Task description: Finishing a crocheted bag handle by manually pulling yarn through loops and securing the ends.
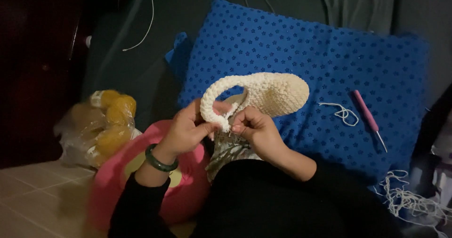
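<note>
- A blue cushion with a dark flower print [329, 68] fills the centre and the 2 o'clock part of the view, lying on dark green fabric.
- On the cushion at 3 o'clock lie a pink-handled crochet hook [368, 116] and, just beside it on its left, a short loose loop of cream yarn [345, 114], apart from both hands.
- At 9 o'clock a clear plastic bag of yellow yarn balls [104, 125] sits by a pink round cushion [183, 191]; frayed cream threads [409, 198] trail at 4 o'clock.
- The cream crocheted slipper-shaped piece [268, 92] rests over the blue cushion's middle, its narrow band curling down to 7 o'clock into the hands.
- The left hand [186, 132], a green bangle [160, 161] on its wrist, comes up from 7 o'clock, fingers curled, thumb and forefinger pinching the band's end.
- The right hand [256, 129] comes in from 5 o'clock, fingers bent close and touching the piece beside the band; whether it grips cannot be told.
- Nothing stands between the hands and the piece.
</note>
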